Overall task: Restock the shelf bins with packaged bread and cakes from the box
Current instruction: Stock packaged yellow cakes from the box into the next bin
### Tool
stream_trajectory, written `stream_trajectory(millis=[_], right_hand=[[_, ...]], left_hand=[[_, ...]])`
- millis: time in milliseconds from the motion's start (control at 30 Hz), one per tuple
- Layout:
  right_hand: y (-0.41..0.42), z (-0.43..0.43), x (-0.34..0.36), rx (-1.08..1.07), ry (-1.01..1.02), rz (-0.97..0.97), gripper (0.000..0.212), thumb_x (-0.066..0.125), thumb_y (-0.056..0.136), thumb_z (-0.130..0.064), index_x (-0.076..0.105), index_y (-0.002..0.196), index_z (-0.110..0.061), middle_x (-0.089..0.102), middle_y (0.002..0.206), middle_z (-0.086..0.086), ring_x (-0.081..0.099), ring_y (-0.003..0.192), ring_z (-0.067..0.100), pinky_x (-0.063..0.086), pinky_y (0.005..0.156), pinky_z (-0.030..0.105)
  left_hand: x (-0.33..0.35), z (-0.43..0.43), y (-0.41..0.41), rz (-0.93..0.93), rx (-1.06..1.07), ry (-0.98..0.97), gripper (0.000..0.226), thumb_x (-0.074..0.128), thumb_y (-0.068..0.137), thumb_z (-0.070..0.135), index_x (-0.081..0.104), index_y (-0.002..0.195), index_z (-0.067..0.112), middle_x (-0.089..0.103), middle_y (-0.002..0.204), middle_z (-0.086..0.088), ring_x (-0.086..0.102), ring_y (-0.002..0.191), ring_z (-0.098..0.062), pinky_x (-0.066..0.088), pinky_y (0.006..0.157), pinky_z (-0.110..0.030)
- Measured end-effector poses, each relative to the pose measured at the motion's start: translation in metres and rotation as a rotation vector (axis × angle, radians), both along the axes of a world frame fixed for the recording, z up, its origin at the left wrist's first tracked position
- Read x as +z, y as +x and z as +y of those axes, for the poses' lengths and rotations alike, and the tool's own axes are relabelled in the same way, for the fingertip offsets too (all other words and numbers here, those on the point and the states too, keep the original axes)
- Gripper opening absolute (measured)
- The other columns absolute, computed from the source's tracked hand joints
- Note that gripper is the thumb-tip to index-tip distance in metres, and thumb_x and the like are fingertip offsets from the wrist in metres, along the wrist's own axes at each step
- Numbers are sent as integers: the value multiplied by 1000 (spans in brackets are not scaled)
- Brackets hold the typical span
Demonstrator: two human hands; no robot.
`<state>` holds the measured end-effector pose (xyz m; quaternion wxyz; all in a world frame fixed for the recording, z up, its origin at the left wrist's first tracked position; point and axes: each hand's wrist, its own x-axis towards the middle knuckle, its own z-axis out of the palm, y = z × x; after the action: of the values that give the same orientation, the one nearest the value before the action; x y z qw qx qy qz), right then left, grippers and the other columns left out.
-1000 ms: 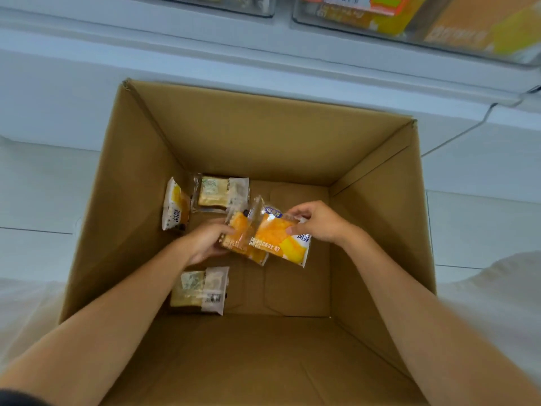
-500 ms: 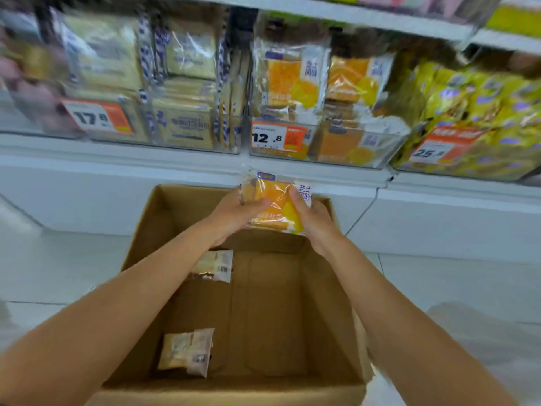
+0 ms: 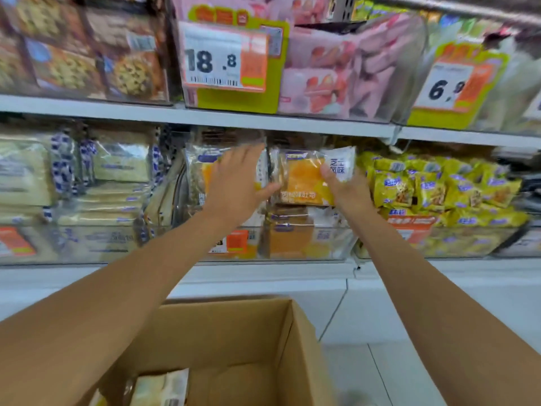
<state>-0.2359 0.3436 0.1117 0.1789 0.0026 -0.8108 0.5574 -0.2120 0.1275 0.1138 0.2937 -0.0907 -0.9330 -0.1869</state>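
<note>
Half a second ago both hands held the bread pack just above the box; now they have come up to the middle shelf and the box has dropped to the near edge of the view.

The bread pack [image 3: 304, 178] is a clear wrapper with a bright orange front, a white panel of printed characters at its right end and a line of characters along its lower edge. It stands upright at the top of the clear bin [image 3: 330, 244], over other orange packs stacked there.

The right hand [image 3: 349, 187] grasps its right side, thumb pressed on the front; the fingers behind it are hidden. The left hand [image 3: 237, 177] is released, fingers straight and spread, its thumb reaching toward the pack's left edge. Whether it touches cannot be told. It covers most of a second orange pack [image 3: 197, 174] standing to the left.

The whole view is smeared by motion, so the small print is unreadable. The left forearm hides part of the bin's orange price tag [image 3: 237, 241]. The box [image 3: 234, 347] is cut off at the bottom, and only a corner of a pale pack [image 3: 164, 388] shows inside it. Yellow bags [image 3: 439, 194] fill the bin to the right, and a tag reading 18.8 [image 3: 222, 63] hangs on the shelf above.
</note>
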Motion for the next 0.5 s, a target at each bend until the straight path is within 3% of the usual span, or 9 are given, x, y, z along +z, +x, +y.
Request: stream_trajectory(millis=[100,233,300,400,500], right_hand=[[-25,-5,-12,-31,196,23,48,68,86,-47,57,114,-10,65,104,1,58,92,14,42,79,27],[-36,-13,-12,-11,100,57,50,68,87,-44,51,118,-8,63,110,4,60,102,19,46,85,30],[-33,-11,-10,19,115,49,62,67,86,-48,45,129,-9,58,124,6,56,116,21,45,97,34],[-15,-5,-6,11,210,29,107,71,77,-57,9,155,-16,22,158,6,23,144,20,24,118,37],[-3,-2,-11,112,406,57,119,83,74,-38,-4,154,-30,2,162,3,6,148,15,17,114,29]], left_hand=[[-11,-1,-17,-6,53,-229,81,54,85,67,23,152,33,24,159,-2,17,147,-23,16,115,-45],[-18,-5,-28,18,80,-223,82,54,83,70,24,151,36,24,158,-3,13,148,-23,12,114,-45],[-19,-5,-30,34,85,-224,84,54,82,70,23,152,35,24,159,-2,13,148,-21,11,115,-45],[-23,-4,-27,58,42,-272,82,55,85,65,18,153,38,19,161,-3,12,150,-22,9,115,-50],[-27,-5,-30,77,36,-323,79,52,86,65,16,153,42,20,161,-5,13,149,-23,8,114,-53]])
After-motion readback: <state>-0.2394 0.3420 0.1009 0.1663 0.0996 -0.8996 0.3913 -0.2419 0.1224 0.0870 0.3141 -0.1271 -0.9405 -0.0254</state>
